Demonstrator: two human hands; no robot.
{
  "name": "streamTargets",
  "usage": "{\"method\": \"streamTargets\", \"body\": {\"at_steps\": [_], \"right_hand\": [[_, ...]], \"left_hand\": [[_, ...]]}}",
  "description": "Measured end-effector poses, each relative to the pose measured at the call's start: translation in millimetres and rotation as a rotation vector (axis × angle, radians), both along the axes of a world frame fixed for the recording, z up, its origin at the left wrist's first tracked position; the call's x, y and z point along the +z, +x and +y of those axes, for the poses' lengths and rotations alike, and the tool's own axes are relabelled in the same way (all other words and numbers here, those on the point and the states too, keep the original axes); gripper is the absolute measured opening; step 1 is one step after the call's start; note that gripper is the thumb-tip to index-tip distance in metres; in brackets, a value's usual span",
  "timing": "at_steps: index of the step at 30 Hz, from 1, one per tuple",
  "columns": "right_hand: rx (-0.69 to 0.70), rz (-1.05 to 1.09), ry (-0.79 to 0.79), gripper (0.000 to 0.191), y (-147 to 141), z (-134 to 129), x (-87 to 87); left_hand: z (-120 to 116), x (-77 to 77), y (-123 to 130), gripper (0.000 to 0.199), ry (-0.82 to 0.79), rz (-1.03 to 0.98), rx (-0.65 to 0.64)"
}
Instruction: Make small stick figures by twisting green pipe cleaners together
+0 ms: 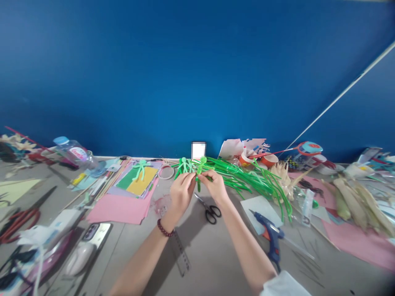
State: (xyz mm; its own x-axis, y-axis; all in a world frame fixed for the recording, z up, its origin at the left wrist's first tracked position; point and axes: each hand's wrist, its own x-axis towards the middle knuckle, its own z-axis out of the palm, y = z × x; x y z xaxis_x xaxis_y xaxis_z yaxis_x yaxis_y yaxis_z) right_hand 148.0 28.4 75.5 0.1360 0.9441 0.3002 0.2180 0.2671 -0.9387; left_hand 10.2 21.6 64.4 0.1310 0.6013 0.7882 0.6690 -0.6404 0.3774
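Both hands are raised over the middle of the table around a bright green pipe cleaner [201, 165] bent into a small figure. My left hand [182, 192] pinches it from the left, and my right hand [214, 187] pinches it from the right. Its looped top shows above the fingertips, while one stem hangs below them. Fingers hide the middle. Just behind my left hand lies a paler green pipe-cleaner figure [184, 164]. Black-handled scissors [211, 213] lie under my right hand. A clear ruler [181, 253] rests below my left forearm.
Long green pipe cleaners [247, 176] spread to the right. A blue glue gun [270, 234] lies on white paper near my right forearm. At left are pink paper [117, 209], a light green figure [141, 169], a phone [100, 234] and a plastic bottle [77, 152]. Corn husks [358, 201] lie far right.
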Motion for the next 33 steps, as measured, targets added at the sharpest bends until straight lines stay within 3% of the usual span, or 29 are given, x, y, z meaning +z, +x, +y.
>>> {"method": "streamTargets", "body": {"at_steps": [5,11,21,33], "right_hand": [[-0.014,-0.05,0.021,0.016,-1.3,0.0,-1.0],[-0.098,-0.276,0.097,0.017,-3.5,-4.1,1.6],[-0.168,-0.482,0.198,0.019,-1.9,-6.2,-1.2],[0.061,-0.656,0.3,0.023,13.9,-2.3,2.6]], "left_hand": [[-1.7,-0.6,0.8,0.018,-0.045,0.027,0.003],[-0.1,-4.7,2.3,0.019,-0.127,-0.029,-0.019],[3.2,7.7,4.0,0.016,-0.55,-0.34,-0.183],[18.5,14.4,-17.2,0.021,-0.876,-0.373,-0.517]]}}
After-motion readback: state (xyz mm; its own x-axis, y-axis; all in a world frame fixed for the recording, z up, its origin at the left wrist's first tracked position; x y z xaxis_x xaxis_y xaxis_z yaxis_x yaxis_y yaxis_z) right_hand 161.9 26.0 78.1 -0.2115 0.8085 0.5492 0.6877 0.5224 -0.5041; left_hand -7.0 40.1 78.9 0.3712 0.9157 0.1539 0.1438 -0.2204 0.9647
